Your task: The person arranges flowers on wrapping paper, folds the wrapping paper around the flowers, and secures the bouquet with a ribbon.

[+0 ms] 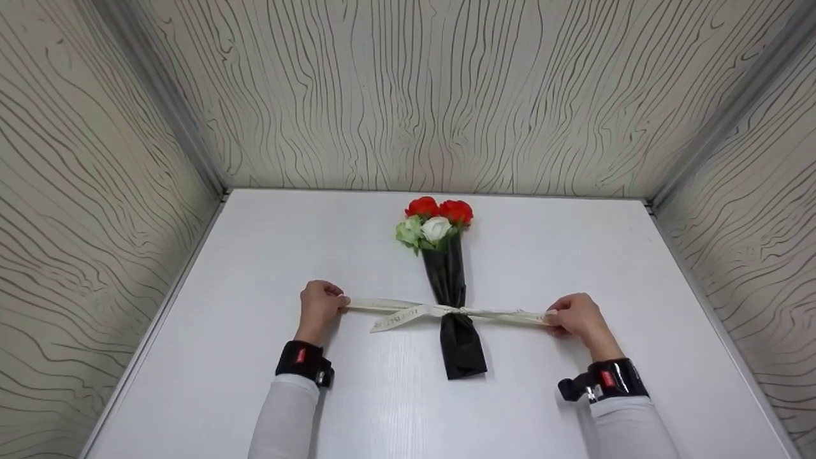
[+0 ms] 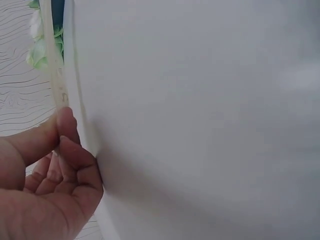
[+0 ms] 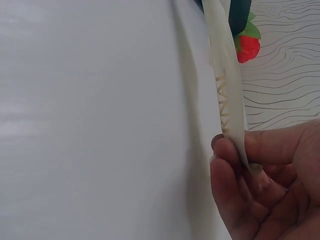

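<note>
A bouquet in black wrapping (image 1: pixel 463 350) lies on the white table, its red, white and pale green flowers (image 1: pixel 436 228) toward the back wall. Around its narrow middle runs a cream ribbon (image 1: pixel 389 305) with printed lettering, crossed or knotted at the front. My left hand (image 1: pixel 320 310) pinches the ribbon on the left between thumb and fingertips. On the other side my right hand (image 1: pixel 577 319) pinches it too, and the ribbon (image 3: pixel 227 85) stretches nearly straight between both. One loose ribbon tail (image 1: pixel 396 320) slants down to the left of the knot. Exactly how the knot is formed is too small to tell.
The white table (image 1: pixel 287 242) is bounded by wood-grain patterned walls (image 1: pixel 408 95) at the back and both sides. Black wrist bands with small cameras (image 1: pixel 306 363) sit on both forearms, above pale sleeves.
</note>
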The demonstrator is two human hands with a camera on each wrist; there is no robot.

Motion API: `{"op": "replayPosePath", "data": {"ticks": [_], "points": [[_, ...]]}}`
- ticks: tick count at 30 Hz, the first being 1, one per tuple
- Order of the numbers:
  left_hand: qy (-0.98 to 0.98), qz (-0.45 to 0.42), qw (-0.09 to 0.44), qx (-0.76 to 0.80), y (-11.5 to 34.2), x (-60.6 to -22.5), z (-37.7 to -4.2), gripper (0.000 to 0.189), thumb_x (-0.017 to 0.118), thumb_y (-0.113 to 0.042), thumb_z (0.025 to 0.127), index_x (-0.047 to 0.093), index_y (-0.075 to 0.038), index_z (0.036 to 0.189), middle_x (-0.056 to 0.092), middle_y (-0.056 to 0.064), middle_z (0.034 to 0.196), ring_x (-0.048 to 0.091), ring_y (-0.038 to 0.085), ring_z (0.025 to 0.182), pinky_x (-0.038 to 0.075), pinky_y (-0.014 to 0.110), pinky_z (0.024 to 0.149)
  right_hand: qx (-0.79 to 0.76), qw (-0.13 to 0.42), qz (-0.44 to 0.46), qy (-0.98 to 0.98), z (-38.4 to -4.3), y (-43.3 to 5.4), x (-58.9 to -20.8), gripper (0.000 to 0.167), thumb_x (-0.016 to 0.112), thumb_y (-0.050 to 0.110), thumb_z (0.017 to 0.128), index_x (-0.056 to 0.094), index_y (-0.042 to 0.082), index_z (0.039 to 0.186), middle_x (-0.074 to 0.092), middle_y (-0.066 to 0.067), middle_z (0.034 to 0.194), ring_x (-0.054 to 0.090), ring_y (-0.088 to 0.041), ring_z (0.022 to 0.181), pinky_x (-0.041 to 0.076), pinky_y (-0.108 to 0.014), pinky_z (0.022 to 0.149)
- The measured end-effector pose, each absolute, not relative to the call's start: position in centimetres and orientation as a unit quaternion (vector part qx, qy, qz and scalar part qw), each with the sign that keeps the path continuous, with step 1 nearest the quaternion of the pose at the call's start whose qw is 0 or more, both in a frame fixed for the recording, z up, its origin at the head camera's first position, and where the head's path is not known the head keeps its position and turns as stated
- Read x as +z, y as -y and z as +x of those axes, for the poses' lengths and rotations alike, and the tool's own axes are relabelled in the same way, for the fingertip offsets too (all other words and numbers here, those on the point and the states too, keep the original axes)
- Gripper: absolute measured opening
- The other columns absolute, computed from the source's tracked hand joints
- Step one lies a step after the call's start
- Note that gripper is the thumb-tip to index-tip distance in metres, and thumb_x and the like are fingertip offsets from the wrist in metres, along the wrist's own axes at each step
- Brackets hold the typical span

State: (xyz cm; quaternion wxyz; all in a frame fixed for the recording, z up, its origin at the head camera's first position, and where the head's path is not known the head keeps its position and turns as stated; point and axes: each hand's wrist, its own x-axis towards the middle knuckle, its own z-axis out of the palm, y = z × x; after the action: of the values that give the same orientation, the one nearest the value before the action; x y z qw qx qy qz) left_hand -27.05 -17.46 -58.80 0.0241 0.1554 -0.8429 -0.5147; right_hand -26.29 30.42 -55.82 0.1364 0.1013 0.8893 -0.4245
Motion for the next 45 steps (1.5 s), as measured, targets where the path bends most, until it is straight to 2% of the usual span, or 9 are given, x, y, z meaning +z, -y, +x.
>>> {"op": "replayPosePath", "data": {"ticks": [5,12,19,27,32,34,39,41,45], "points": [[0.841,0.134,0.006,-0.524,17.9,-58.6,-27.0,0.012,0.070,-0.004,0.072,0.064,-0.001,0.081,0.059,0.009,0.070,0.059,0.020,0.060,0.049,0.028,0.054,-0.422,0.150,0.034,-0.893,-25.9,-30.9,-54.4,0.020,0.067,0.008,0.075,0.063,-0.004,0.090,0.060,-0.011,0.075,0.061,-0.020,0.062,0.051,-0.032,0.057],[0.824,0.104,-0.001,-0.556,17.7,-56.8,-28.0,0.015,0.066,-0.017,0.079,0.064,-0.006,0.089,0.059,0.007,0.076,0.059,0.018,0.063,0.047,0.029,0.055,-0.514,0.151,-0.092,-0.839,-26.0,-30.2,-50.5,0.031,0.068,0.020,0.078,0.060,-0.005,0.095,0.061,-0.016,0.079,0.059,-0.022,0.065,0.051,-0.033,0.058],[0.810,0.028,0.023,-0.585,15.8,-54.6,-28.7,0.019,0.064,-0.027,0.082,0.063,-0.010,0.089,0.055,0.006,0.076,0.054,0.019,0.061,0.045,0.028,0.053,-0.562,0.132,-0.163,-0.800,-27.1,-27.7,-47.3,0.022,0.063,0.017,0.083,0.061,-0.002,0.093,0.055,-0.006,0.071,0.044,-0.011,0.055,0.036,-0.022,0.045],[0.817,0.019,0.015,-0.576,13.7,-54.5,-29.8,0.022,0.060,-0.032,0.084,0.061,-0.010,0.085,0.053,0.005,0.074,0.053,0.016,0.054,0.043,0.026,0.047,-0.558,0.105,-0.127,-0.814,-30.2,-25.0,-47.2,0.021,0.057,0.016,0.087,0.058,-0.003,0.096,0.052,-0.010,0.074,0.041,-0.009,0.050,0.033,-0.019,0.041],[0.802,0.041,-0.017,-0.596,12.8,-55.4,-30.6,0.024,0.059,-0.029,0.085,0.058,-0.007,0.093,0.051,0.007,0.078,0.057,0.018,0.055,0.044,0.026,0.047,-0.563,0.097,-0.070,-0.818,-32.1,-24.7,-49.0,0.030,0.056,0.025,0.088,0.055,-0.003,0.099,0.051,-0.012,0.075,0.045,-0.009,0.047,0.035,-0.020,0.039],[0.789,0.054,-0.028,-0.611,12.5,-55.7,-30.9,0.026,0.059,-0.028,0.085,0.057,-0.006,0.098,0.052,0.007,0.081,0.060,0.019,0.059,0.047,0.026,0.050,-0.570,0.100,-0.045,-0.814,-32.6,-24.7,-49.8,0.032,0.055,0.027,0.088,0.053,-0.002,0.101,0.052,-0.015,0.079,0.050,-0.012,0.051,0.039,-0.022,0.042],[0.777,0.075,-0.031,-0.624,12.0,-56.3,-31.4,0.037,0.059,-0.027,0.086,0.051,-0.005,0.115,0.055,0.011,0.093,0.063,0.022,0.075,0.050,0.030,0.062,-0.587,0.121,-0.003,-0.801,-33.5,-24.8,-51.8,0.039,0.053,0.027,0.089,0.046,-0.002,0.114,0.050,-0.022,0.099,0.062,-0.024,0.074,0.050,-0.031,0.059],[0.786,0.074,-0.030,-0.613,11.8,-56.5,-31.5,0.044,0.058,-0.029,0.086,0.047,-0.006,0.122,0.055,0.013,0.102,0.062,0.023,0.081,0.049,0.032,0.066,-0.597,0.130,0.007,-0.792,-33.5,-25.0,-52.4,0.044,0.051,0.027,0.090,0.041,-0.001,0.123,0.047,-0.025,0.109,0.060,-0.032,0.085,0.051,-0.034,0.066],[0.829,0.061,-0.018,-0.556,11.6,-56.8,-31.3,0.052,0.057,-0.031,0.086,0.042,-0.010,0.131,0.048,0.017,0.120,0.055,0.027,0.099,0.045,0.036,0.080,-0.594,0.133,0.008,-0.793,-33.3,-25.3,-52.9,0.056,0.046,0.031,0.092,0.026,0.004,0.137,0.036,-0.028,0.127,0.049,-0.042,0.105,0.047,-0.042,0.079]]}}
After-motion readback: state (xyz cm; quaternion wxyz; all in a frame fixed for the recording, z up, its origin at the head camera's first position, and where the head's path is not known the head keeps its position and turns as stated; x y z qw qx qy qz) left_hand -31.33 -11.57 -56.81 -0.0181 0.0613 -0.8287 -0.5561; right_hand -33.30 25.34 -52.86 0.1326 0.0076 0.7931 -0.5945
